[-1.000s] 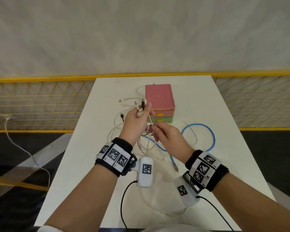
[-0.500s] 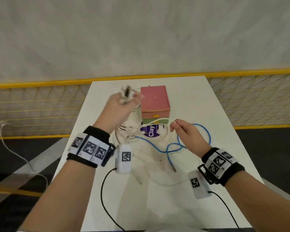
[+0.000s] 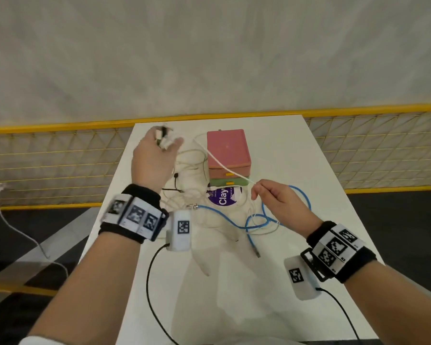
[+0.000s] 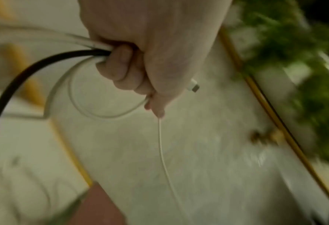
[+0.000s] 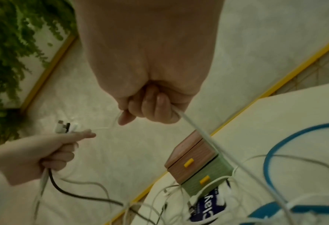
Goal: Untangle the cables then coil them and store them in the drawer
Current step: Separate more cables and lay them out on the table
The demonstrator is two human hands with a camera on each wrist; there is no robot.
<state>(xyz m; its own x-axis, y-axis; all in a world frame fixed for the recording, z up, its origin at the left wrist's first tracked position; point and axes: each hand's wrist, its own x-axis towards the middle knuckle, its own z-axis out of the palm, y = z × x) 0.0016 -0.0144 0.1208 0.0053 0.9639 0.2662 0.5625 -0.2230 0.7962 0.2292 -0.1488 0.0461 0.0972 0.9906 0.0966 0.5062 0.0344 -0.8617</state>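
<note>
My left hand (image 3: 157, 155) is raised over the table's far left and grips a bunch of cable ends (image 3: 163, 138), white ones and a black cable (image 4: 21, 76). A thin white cable (image 3: 224, 166) stretches taut from that fist across the pink drawer box (image 3: 228, 148) to my right hand (image 3: 271, 197), which pinches it in front of the box. In the right wrist view the white cable (image 5: 198, 130) leaves my curled fingers (image 5: 155, 106). A blue cable (image 3: 259, 217) and more white cables lie tangled on the table below. Both drawers are closed.
The white table (image 3: 284, 155) has a round purple "Clay" label (image 3: 223, 196) in front of the green lower drawer (image 3: 230, 182). A yellow-railed mesh fence (image 3: 383, 150) runs behind and beside the table. Black wrist-camera leads (image 3: 149, 277) trail toward me.
My hands have pulled apart: the left rose up and leftward with the cable ends, the right moved right, and the white cable between them has drawn taut over the box.
</note>
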